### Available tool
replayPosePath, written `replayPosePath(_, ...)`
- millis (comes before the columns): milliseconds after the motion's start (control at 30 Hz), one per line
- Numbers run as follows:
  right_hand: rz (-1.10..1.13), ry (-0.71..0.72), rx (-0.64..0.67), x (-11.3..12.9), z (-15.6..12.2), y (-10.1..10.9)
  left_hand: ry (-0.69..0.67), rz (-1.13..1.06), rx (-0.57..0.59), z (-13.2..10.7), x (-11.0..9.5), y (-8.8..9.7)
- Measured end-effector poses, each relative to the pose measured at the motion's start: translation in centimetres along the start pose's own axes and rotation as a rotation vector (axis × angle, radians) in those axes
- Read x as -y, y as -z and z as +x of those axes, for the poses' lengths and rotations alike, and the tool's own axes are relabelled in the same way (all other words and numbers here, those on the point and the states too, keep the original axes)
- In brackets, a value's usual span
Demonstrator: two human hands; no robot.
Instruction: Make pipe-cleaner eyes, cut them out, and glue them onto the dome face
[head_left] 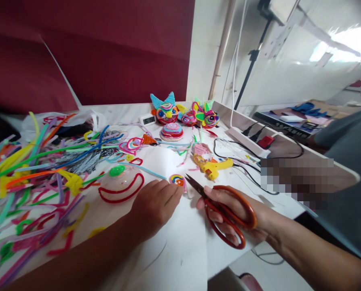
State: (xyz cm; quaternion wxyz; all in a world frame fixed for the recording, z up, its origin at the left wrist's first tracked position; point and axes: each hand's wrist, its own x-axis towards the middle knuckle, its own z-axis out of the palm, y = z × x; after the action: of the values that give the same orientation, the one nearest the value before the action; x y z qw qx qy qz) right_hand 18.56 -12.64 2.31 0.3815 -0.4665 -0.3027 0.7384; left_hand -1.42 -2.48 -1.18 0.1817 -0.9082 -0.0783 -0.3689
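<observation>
My left hand (157, 202) is closed, its fingertips pinching a small multicoloured coil of pipe cleaner (178, 180) just above the white paper. In my right hand (229, 201) are scissors (195, 185) with orange-brown loop handles. Their dark blades are nearly together, the tip close to the coil's right side. A clear dome with a green coil (116, 170) on it lies left of my left hand, with a red pipe-cleaner outline (121, 198) at its front. Beyond the scissors lies a yellow glue gun (212, 165).
Many loose pipe cleaners (41, 190) cover the left side. At the back are a blue-eared decorated figure (166, 111), another colourful figure (209, 115), a striped coil dome (172, 131) and a small clock (148, 119). A power strip (248, 142) with cables sits right; a person (350, 161) is beyond.
</observation>
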Motion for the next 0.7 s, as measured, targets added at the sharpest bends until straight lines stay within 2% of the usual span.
replayPosePath(167, -0.105, -0.05, -0.011, 1.0, -1.5, 0.6, 0.0, 0.002, -0.025, 0.2, 0.0, 0.1)
replayPosePath(300, -0.169, -0.034, -0.014, 2.3, -2.2, 0.6, 0.021, -0.007, -0.023, 0.1, 0.1, 0.2)
replayPosePath(400, -0.191, -0.035, 0.007, 2.8, -1.6, 1.0, 0.026, -0.01, -0.021, -0.1, 0.1, 0.2)
replayPosePath(567, -0.19, -0.141, 0.079, 2.9, 0.5, 2.5, 0.04, -0.005, 0.005, -0.1, 0.1, 0.1)
replayPosePath(700, -0.187, -0.197, 0.166, 3.2, 1.4, 3.4, 0.03, 0.0, -0.018, -0.3, 0.2, 0.0)
